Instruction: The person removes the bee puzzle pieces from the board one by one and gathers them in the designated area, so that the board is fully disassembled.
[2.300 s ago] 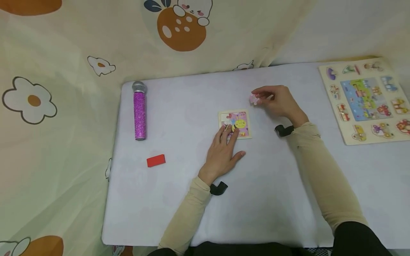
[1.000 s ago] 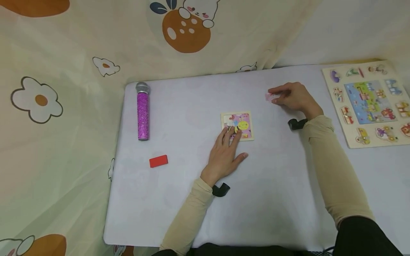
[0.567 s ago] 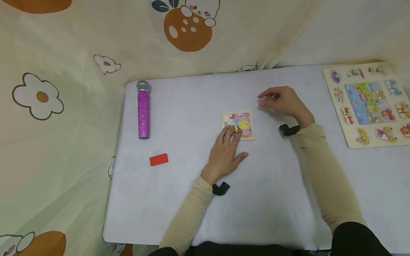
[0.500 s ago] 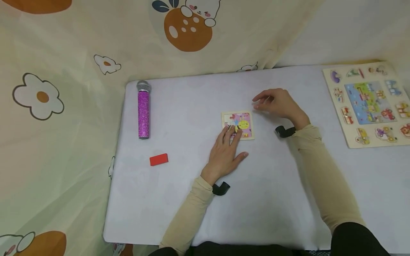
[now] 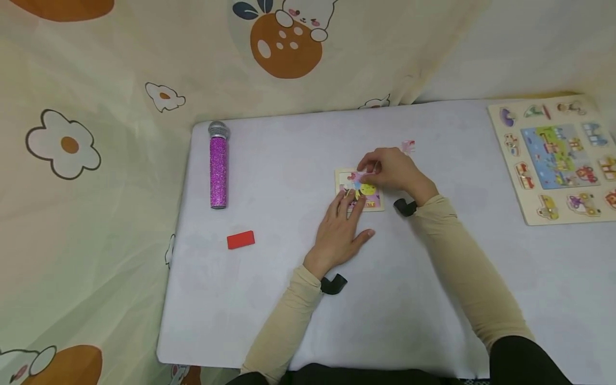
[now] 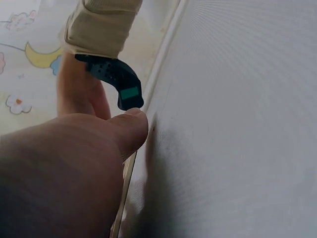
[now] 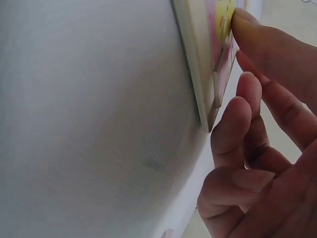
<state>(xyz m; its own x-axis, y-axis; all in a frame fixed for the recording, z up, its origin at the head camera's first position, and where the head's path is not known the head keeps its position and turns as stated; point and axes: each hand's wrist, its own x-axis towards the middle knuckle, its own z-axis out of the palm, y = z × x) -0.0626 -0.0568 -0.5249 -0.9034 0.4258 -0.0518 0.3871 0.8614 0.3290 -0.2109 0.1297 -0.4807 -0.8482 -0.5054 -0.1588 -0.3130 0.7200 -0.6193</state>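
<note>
Your left hand (image 5: pixel 336 240): spread. Right hand (image 5: pixel 393 171): hold unclear. Uneven pressure may tilt the square pink-and-yellow wooden puzzle (image 5: pixel 371 199).

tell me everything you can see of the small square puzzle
The small square puzzle lies face up on the white table: a pale, wood-looking frame around a picture in pink, white and yellow. The left grip rests straight fingers on its lower left, hiding part of it. The right grip is curled at its upper right; whether it pinches a piece is unclear.
</note>
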